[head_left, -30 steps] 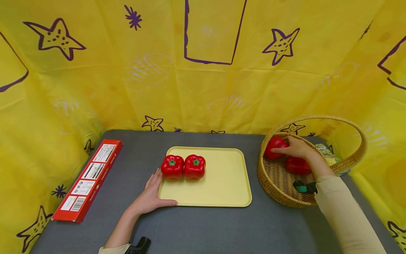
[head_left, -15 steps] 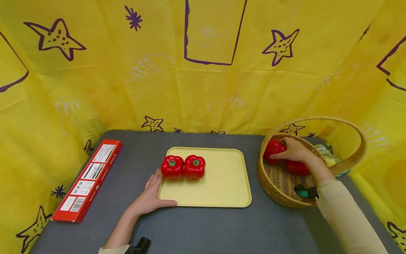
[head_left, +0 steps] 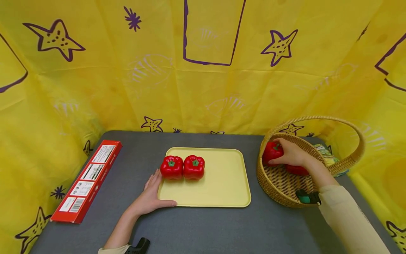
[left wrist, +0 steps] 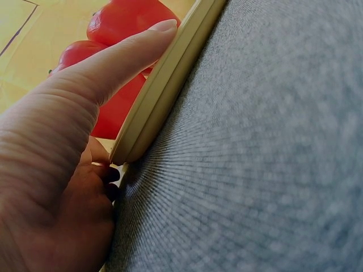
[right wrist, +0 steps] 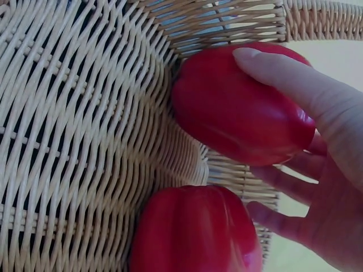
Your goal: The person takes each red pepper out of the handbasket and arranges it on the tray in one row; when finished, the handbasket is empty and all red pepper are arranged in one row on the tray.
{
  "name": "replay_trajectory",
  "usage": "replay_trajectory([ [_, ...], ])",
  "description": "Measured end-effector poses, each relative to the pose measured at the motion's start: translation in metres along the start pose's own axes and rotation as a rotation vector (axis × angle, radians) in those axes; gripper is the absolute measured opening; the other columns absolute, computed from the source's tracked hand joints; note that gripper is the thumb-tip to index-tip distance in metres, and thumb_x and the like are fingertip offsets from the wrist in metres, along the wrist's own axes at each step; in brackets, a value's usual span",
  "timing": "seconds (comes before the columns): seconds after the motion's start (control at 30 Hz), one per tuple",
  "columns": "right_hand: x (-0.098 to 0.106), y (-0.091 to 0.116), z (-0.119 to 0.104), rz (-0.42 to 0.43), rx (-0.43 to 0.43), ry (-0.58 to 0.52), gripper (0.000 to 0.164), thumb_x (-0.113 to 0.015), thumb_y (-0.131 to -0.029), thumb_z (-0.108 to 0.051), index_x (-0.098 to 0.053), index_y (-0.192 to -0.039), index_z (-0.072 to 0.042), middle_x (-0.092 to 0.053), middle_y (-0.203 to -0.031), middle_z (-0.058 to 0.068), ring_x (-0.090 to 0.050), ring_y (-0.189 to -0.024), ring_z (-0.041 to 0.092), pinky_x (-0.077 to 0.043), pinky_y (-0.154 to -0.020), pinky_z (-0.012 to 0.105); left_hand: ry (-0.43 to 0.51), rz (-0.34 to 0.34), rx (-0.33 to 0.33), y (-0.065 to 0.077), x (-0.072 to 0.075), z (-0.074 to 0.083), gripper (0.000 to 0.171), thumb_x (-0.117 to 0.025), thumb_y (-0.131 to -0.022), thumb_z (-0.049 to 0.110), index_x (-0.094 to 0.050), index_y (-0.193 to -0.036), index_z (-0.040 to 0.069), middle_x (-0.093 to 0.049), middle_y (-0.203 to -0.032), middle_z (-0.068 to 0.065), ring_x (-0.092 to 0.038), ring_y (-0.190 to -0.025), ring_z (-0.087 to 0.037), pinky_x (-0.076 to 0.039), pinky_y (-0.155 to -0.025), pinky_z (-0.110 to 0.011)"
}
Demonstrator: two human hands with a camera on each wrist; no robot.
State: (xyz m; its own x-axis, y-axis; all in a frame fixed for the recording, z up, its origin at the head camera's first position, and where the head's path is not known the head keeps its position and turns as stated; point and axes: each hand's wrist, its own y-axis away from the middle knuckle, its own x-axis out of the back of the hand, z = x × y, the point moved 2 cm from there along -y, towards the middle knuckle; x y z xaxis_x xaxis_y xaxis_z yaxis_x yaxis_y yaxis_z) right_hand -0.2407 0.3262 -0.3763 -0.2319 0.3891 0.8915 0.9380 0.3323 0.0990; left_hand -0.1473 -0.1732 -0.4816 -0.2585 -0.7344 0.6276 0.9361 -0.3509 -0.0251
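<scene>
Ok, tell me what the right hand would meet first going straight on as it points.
Most likely the basket wall, with the pepper that the right hand holds leading the way; any gap between them is hard to judge.

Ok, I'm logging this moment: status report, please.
Right grip round red pepper, inside basket. Left grip at tray, near-left corner. Possible obstacle: second pepper beside right grip.
</scene>
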Motion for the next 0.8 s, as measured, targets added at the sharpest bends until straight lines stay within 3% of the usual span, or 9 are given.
replay_trajectory([
  [0.33, 0.0, 0.003, 0.001, -0.007, 0.018, 0.025, 0.084, -0.082, -0.077, -0.041, -0.044, -0.132, 0.009, -0.057, -0.119, 0.024, -0.056, -0.105, 0.039, -0.046, -0.089, 0.055, 0.001, -0.003, 0.011, 0.0, 0.0, 0.001, 0.122, -0.086, -0.068, 0.046, -0.013, -0.156, 0.003, -0.008, -0.16, -0.021, 0.002, -0.146, -0.04, 0.002, -0.113, -0.059],
  [0.8, 0.008, 0.017, -0.01, 0.039, 0.032, 0.053, 0.082, -0.081, -0.077, -0.042, -0.046, -0.133, 0.007, -0.057, -0.121, 0.025, -0.054, -0.109, 0.042, -0.044, -0.091, 0.057, 0.005, -0.009, 0.018, 0.0, 0.001, 0.001, 0.121, -0.086, -0.069, 0.044, -0.012, -0.155, 0.001, -0.005, -0.16, -0.024, 0.003, -0.146, -0.042, 0.003, -0.112, -0.061],
])
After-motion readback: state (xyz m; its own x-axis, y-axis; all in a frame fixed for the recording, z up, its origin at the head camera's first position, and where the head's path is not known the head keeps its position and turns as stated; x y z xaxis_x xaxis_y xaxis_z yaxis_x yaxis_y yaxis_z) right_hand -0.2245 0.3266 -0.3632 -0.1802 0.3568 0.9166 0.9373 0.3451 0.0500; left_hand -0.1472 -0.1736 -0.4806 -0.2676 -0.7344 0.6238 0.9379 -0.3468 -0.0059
